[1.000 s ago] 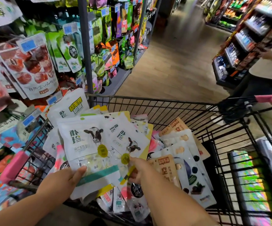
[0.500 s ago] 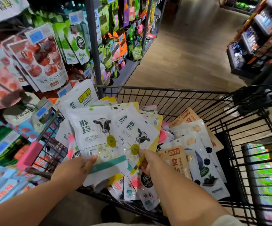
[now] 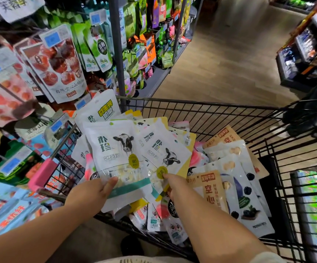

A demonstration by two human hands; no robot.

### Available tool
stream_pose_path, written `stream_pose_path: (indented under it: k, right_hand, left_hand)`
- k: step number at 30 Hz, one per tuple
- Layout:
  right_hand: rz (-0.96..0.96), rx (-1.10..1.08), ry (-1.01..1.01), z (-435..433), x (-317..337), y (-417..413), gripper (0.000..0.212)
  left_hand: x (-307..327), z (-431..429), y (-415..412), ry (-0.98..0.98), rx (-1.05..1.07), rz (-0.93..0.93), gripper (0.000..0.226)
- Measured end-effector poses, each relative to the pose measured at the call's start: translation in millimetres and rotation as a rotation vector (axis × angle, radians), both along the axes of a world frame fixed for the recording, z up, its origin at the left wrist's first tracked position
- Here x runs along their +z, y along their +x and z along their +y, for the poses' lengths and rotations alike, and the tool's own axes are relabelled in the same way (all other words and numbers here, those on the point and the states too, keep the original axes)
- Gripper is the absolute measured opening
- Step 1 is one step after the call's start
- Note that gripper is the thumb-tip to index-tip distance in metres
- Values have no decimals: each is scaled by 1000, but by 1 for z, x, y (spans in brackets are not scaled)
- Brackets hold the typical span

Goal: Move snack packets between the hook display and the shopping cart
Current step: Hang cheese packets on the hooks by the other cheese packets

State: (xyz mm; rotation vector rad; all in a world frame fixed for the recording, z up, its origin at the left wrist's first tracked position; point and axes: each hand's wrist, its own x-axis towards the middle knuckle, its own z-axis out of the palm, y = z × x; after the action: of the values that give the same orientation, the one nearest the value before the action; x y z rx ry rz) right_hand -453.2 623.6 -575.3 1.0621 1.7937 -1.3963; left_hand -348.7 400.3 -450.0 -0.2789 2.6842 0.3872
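While above the shopping cart (image 3: 210,104), pinches a cow-print packet (image 3: 114,149) in the left hand (image 3: 89,194) and a second packet (image 3: 165,147), just beside, in the right hand (image 3: 174,186).

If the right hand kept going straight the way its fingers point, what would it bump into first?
Probably the cow packet it pinches; the right hand points forward along it. Past that sit yellow-edged packets, then the cart's front wire wall, though depth is unclear.
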Motion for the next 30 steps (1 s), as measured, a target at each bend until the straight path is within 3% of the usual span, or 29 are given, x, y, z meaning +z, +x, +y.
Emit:
stream_pose_path:
  k: [3, 7, 18, 22, 25, 30]
  right_hand:
    - [21, -10, 77, 4, 5, 3, 32]
    - [195, 0, 272, 7, 13, -1, 39]
    - [118, 8, 182, -9, 14, -9, 57]
    - [135, -134, 122, -2, 18, -16, 55]
    - [161, -195, 32, 6, 18, -22, 39]
    - [134, -224, -95, 15, -21, -40, 78]
  left_hand:
    - [3, 2, 0, -2, 37, -11, 56]
    - [1, 3, 0, -12, 72, -17, 58]
    - [-1, 2, -1, -12, 114, -10, 60]
    - [-2, 1, -1, -2, 119, -12, 60]
    - [-4, 0, -1, -12, 111, -11, 60]
    - [-5, -1, -2, -67, 45, -23, 53]
